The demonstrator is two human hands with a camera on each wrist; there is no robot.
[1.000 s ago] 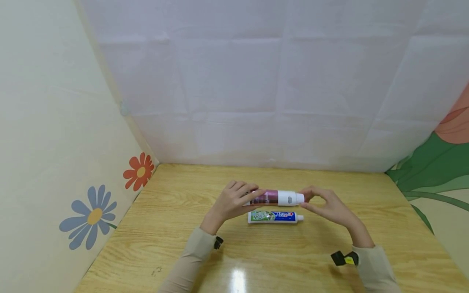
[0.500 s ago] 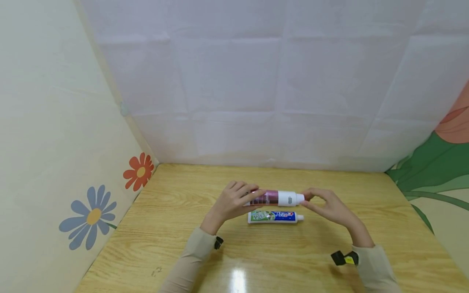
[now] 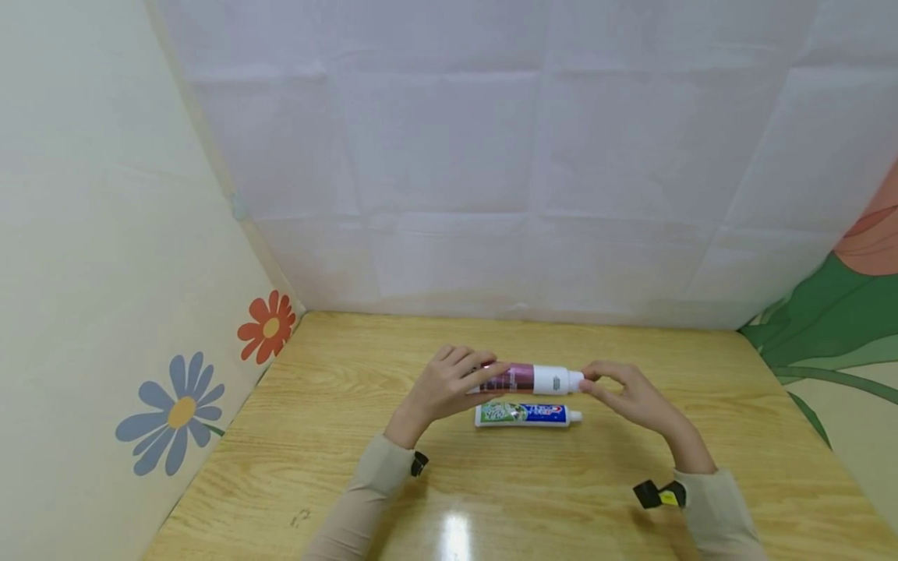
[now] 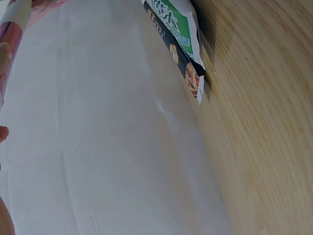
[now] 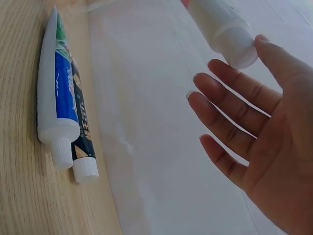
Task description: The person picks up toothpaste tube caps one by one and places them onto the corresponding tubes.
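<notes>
My left hand [image 3: 449, 386] grips a purple and white toothpaste tube [image 3: 515, 378] around its rear part, holding it level above the table with the cap pointing right. At that end, my right hand [image 3: 634, 397] pinches the white cap [image 3: 577, 381] between thumb and forefinger. The right wrist view shows the thumb on the cap [image 5: 238, 46] while the other fingers are spread loosely. Below the held tube lies a green and blue toothpaste tube [image 3: 526, 415]. A black toothpaste tube [image 5: 83, 122] lies right beside it, hidden in the head view.
The wooden table [image 3: 337, 483] runs back to a white sheet [image 3: 449, 156] hung behind it. On the left stands a wall with flower pictures [image 3: 181, 413], and on the right are painted green leaves [image 3: 835, 327].
My right thumb has slid slightly up and outward on the cap, and the forefinger has shifted a little. The left hand and the lying tube stay put.
</notes>
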